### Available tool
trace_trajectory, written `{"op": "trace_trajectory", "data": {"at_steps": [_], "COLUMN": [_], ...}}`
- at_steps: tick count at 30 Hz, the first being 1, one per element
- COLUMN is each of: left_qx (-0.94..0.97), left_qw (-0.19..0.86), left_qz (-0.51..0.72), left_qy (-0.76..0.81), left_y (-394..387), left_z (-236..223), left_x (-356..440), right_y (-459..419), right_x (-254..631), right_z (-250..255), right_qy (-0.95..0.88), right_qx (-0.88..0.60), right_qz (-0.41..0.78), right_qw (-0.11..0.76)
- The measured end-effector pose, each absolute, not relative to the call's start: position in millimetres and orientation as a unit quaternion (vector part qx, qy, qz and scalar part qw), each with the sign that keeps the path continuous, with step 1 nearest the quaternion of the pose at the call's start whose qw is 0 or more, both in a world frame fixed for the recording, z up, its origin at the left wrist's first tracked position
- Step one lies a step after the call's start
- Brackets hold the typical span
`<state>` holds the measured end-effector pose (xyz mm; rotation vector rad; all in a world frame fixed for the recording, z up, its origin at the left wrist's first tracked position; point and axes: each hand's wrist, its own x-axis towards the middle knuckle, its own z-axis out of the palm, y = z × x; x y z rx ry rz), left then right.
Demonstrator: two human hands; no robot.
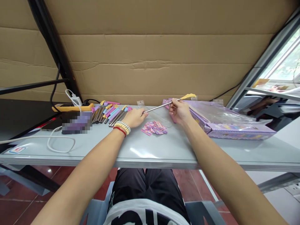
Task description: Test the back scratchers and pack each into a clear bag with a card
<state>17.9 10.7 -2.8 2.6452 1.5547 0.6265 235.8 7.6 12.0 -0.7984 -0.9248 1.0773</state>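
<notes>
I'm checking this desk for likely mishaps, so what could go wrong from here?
The left hand is close beside the pile of rods; a nudge might set some rolling. The small cards lie loose near the metal rod held between both hands, so a slip might scatter them. The right forearm passes close to the purple box and could bump it.

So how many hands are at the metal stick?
2: the left hand at the bare end of the metal stick, and the right hand near its yellow end. I see no others on it.
</notes>
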Motion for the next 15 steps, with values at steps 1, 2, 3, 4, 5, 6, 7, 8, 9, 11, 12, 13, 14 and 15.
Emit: {"op": "trace_trajectory", "data": {"at_steps": [1,2,3,4,5,6,7,8,9,11,12,13,14,15], "left_qx": [0.846,0.848,0.850,0.852,0.853,0.853,0.852,0.851,0.850,0.843,0.838,0.832,0.825,0.817], "left_qw": [0.002,-0.001,-0.004,-0.004,-0.004,-0.002,-0.001,-0.001,-0.002,-0.009,-0.012,-0.012,-0.011,-0.010], "left_qz": [0.205,0.210,0.215,0.220,0.225,0.229,0.232,0.235,0.237,0.242,0.244,0.247,0.252,0.256], "left_qy": [0.492,0.486,0.480,0.475,0.471,0.469,0.469,0.470,0.471,0.480,0.487,0.496,0.506,0.517], "left_y": [11.3,11.7,11.9,12.0,11.9,11.8,11.6,11.5,11.5,12.1,12.7,13.6,14.7,15.9], "left_z": [-3.7,-4.4,-4.9,-5.3,-5.4,-5.3,-4.9,-4.3,-3.6,-2.2,-1.6,-1.3,-1.3,-1.4], "left_x": [19.1,20.1,20.8,21.2,21.2,21.0,20.4,19.8,19.0,17.2,16.2,15.2,14.1,13.0], "right_y": [7.5,7.1,6.5,5.7,4.9,4.2,3.9,3.9,4.5,6.8,8.3,9.7,10.9,11.8], "right_x": [235.3,234.5,233.3,231.8,230.3,229.0,228.2,228.4,229.8,235.9,240.1,244.6,248.7,252.0], "right_z": [10.9,10.1,9.4,9.0,8.9,9.2,9.8,10.8,11.9,14.6,15.8,16.8,17.4,17.8], "right_qy": [-0.423,-0.433,-0.446,-0.458,-0.470,-0.478,-0.481,-0.478,-0.466,-0.424,-0.400,-0.380,-0.368,-0.364], "right_qx": [-0.359,-0.362,-0.365,-0.369,-0.372,-0.375,-0.377,-0.378,-0.377,-0.373,-0.370,-0.369,-0.368,-0.368], "right_qz": [0.485,0.489,0.492,0.495,0.498,0.501,0.504,0.505,0.504,0.495,0.486,0.477,0.468,0.460], "right_qw": [0.676,0.665,0.653,0.640,0.627,0.616,0.610,0.612,0.622,0.661,0.683,0.702,0.715,0.722]}}
